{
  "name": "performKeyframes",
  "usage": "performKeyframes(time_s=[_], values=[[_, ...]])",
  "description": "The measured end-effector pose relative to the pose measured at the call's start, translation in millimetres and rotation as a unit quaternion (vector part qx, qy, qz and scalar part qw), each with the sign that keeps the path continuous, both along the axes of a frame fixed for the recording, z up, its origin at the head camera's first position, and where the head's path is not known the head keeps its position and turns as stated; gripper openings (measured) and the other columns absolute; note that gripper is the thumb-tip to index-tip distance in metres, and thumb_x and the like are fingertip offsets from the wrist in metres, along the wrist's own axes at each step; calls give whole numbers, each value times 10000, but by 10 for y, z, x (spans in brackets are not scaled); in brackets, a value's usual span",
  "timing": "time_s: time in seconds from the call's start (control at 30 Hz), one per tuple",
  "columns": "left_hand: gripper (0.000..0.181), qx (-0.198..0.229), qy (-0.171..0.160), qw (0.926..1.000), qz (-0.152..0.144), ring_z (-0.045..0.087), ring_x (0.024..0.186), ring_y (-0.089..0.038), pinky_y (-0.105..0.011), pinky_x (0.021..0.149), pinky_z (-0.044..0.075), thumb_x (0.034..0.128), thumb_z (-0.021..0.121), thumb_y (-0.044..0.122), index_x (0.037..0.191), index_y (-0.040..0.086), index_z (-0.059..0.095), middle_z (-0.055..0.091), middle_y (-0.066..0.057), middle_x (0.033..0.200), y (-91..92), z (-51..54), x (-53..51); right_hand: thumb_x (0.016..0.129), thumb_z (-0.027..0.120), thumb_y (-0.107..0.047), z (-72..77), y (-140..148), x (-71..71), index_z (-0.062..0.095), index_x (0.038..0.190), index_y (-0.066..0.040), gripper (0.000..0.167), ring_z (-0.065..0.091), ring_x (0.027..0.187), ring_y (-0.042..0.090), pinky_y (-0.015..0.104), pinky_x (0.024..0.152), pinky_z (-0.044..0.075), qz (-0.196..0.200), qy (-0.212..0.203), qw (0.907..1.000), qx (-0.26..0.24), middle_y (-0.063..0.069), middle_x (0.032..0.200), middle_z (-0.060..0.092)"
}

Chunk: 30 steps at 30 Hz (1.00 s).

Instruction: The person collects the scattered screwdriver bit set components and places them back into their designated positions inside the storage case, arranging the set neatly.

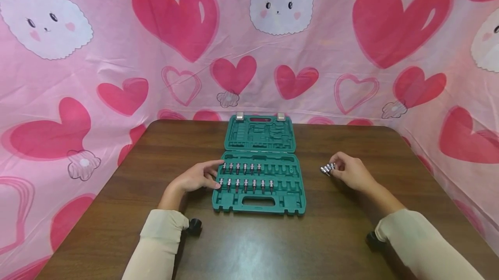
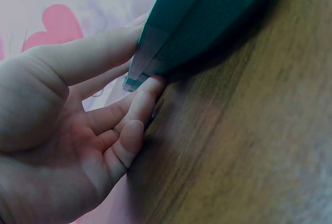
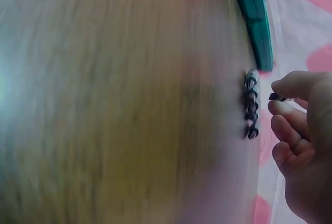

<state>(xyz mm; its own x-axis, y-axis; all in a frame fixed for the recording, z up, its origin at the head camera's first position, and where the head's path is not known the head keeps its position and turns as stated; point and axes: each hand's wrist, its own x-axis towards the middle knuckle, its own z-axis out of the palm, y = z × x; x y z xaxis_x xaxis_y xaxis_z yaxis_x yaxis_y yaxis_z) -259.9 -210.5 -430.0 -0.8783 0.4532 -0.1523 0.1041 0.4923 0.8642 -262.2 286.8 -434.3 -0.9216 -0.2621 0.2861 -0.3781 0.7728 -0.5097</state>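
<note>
A green plastic tool case [image 1: 259,204] lies unfolded on the table, with two rows of silver bit sockets [image 1: 246,184] in its near half. My left hand [image 1: 196,177] rests on the left edge of the case, thumb and forefinger apart on its rim. In the left wrist view, the fingers [image 2: 142,102] lie against the side wall of the case [image 2: 181,32]. Right of the case, my right hand [image 1: 352,172] pinches a small dark-tipped bit socket [image 3: 277,97] between thumb and forefinger. Beside it, several more bit sockets [image 3: 252,105] lie in a tight row on the table.
The case's far half [image 1: 260,135] lies folded back, with moulded recesses and two pale latches [image 1: 280,117]. Slots at the right end of both rows hold no sockets. The brown wooden table [image 1: 253,249] meets a pink heart-patterned cloth [image 1: 234,33] behind and at both sides.
</note>
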Motion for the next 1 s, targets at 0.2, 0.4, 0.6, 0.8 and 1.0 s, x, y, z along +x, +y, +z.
performKeyframes(time_s=[0.2,0.4,0.6,0.8,1.0], values=[[790,-12,-3,10000,8,620,846,-232,-362,765,515,800,810,151,1482,111,415,599,-146,1112,8,7,-3,807,749,0,12,-117,15,615,979,-46,224,526,666,160,308,608,424,101,-13,9999,-139,-15,747,573],[787,9,-16,10000,14,620,850,-231,-361,773,515,801,809,148,1483,115,416,601,-139,1110,13,11,-1,809,752,7,7,-269,28,620,990,-59,233,539,705,180,311,647,455,180,21,9991,-380,-16,755,575],[783,0,16,10000,27,613,857,-235,-364,763,516,804,805,142,1482,109,415,599,-139,1107,4,-1,2,824,754,-18,36,-439,24,623,1011,-71,234,536,718,188,316,649,470,320,-131,9982,-489,-14,777,582],[772,47,76,9999,-102,591,864,-251,-359,736,509,818,787,108,1481,51,395,591,-175,1107,12,41,19,827,760,-31,35,-533,52,625,1010,-76,232,536,713,189,310,632,465,444,-264,9972,-535,-17,777,583],[781,-14,126,9998,-143,583,878,-246,-357,738,503,820,789,123,1484,48,385,591,-173,1106,-4,-1,-15,814,771,-26,34,-607,94,632,1000,-73,237,541,710,179,311,640,471,520,-178,9969,-570,-31,772,595]])
